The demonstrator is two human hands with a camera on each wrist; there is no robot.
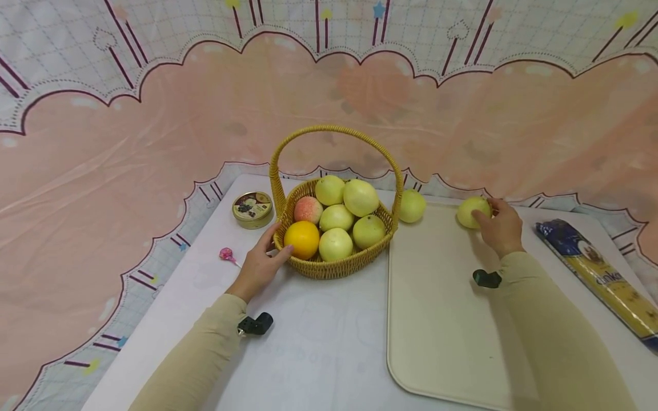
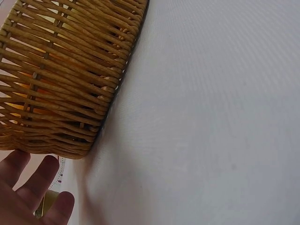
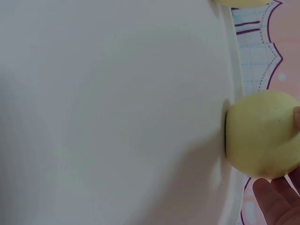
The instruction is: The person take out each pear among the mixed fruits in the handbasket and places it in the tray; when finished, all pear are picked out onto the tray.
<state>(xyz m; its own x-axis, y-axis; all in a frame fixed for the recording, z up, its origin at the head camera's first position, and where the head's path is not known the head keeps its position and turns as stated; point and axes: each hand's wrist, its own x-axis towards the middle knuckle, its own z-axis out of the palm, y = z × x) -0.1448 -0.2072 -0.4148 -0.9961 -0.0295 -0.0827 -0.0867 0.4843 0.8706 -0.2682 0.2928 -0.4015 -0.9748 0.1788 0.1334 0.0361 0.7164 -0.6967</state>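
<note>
A woven basket (image 1: 329,271) with a tall arched handle holds several round yellow-green fruits (image 1: 336,245), a pinkish peach (image 1: 308,210) and an orange (image 1: 301,240). At the basket's left end, my left hand (image 1: 259,267) rests with its fingers spread along the outside and its thumb at the rim beside the orange. In the left wrist view, fingertips (image 2: 47,164) meet the woven wall. My right hand (image 1: 501,225) grips another round yellow-green fruit (image 1: 473,212) at the back edge of the beige tray (image 1: 437,319). The right wrist view shows this fruit (image 3: 262,133) close against the tray's rim.
One more yellow-green fruit (image 1: 412,206) sits between the basket and the tray's back left corner. To the left are a round tin (image 1: 252,209) and a pink lollipop (image 1: 226,254). A blue and yellow packet (image 1: 598,274) lies right of the tray. Patterned cloth hangs behind the table.
</note>
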